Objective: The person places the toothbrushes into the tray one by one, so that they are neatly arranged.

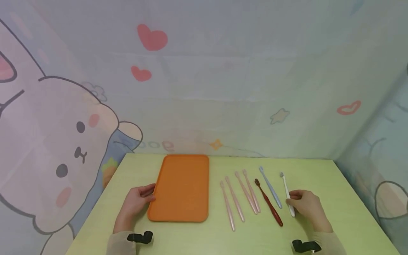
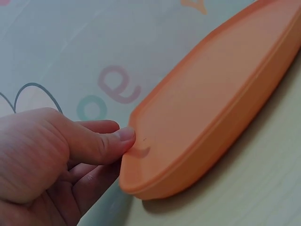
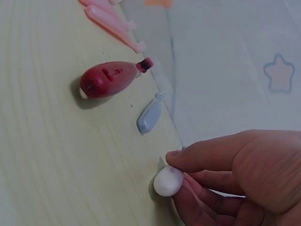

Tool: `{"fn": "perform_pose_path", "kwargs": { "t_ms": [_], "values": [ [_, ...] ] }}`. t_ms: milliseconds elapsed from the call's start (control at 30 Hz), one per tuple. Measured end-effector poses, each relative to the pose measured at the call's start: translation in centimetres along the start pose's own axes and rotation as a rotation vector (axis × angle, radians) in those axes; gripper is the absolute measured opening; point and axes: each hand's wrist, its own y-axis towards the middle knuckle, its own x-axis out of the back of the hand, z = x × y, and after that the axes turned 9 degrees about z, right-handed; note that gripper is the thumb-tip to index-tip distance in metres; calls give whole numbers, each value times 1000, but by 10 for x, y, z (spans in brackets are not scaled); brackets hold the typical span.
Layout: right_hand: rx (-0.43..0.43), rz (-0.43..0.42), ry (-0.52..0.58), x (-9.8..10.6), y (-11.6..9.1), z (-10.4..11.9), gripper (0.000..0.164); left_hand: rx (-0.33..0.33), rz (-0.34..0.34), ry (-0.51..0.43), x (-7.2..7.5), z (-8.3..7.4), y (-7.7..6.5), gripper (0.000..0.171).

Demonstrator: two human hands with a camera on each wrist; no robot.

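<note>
My left hand (image 1: 135,202) pinches the left rim of an orange tray (image 1: 179,187), thumb on top and fingers below, as the left wrist view shows. At the right, my right hand (image 1: 307,205) grips a white toothbrush (image 3: 168,181) between thumb and fingers near the lower handle, its head pointing to the back of the table. Just left of it lies a blue toothbrush (image 1: 271,187), then a dark red toothbrush (image 1: 269,203) with a brown head. Several pink toothbrushes (image 1: 227,207) lie between these and the tray.
The pale yellow-green table (image 1: 178,241) ends at a cartoon-printed cloth (image 1: 204,106) at the back. A similar cloth (image 1: 376,159) hangs along the right side. Black wrist straps (image 1: 140,237) sit over both sleeves.
</note>
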Motion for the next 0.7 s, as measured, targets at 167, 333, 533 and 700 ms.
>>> {"fn": "perform_pose_path", "kwargs": {
  "t_ms": [167,333,533,700],
  "values": [
    [-23,18,21,0,2,-1,45,18,4,-31,1,-1,-2,54],
    [-45,33,69,-1,4,-5,48,15,1,-41,1,-1,-2,53],
    [-60,42,132,-2,5,-9,51,16,6,-73,0,1,-1,53],
    [-71,56,219,-2,5,-11,55,12,13,-68,-1,3,0,54]
  ]
}}
